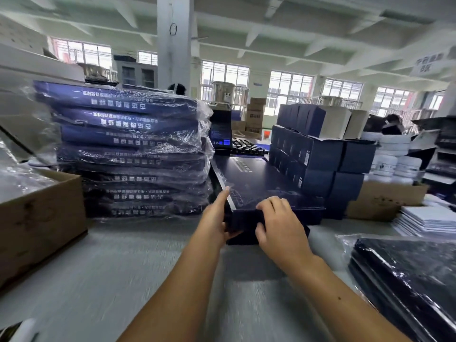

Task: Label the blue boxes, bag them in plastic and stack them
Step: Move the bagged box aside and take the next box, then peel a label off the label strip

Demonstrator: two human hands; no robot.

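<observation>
Head view: flat dark-blue box (259, 183)

Grey worktop (123, 267) runs across foreground. Brown cardboard box (42, 218) at left edge, open top. Second cardboard box (382, 201) at right, further back. Stack of flat white sheets (429, 218) just beside it. Rows of small dark bottles (246, 145) mid-distance. Steel drum (223, 91) behind them, near stacked cartons (255, 114). White pillar (172, 45) centre, grey cabinet (137, 74) to its left. Windows (288, 90) along far wall. Hanging sign (428, 64) upper right, text blurred.
</observation>
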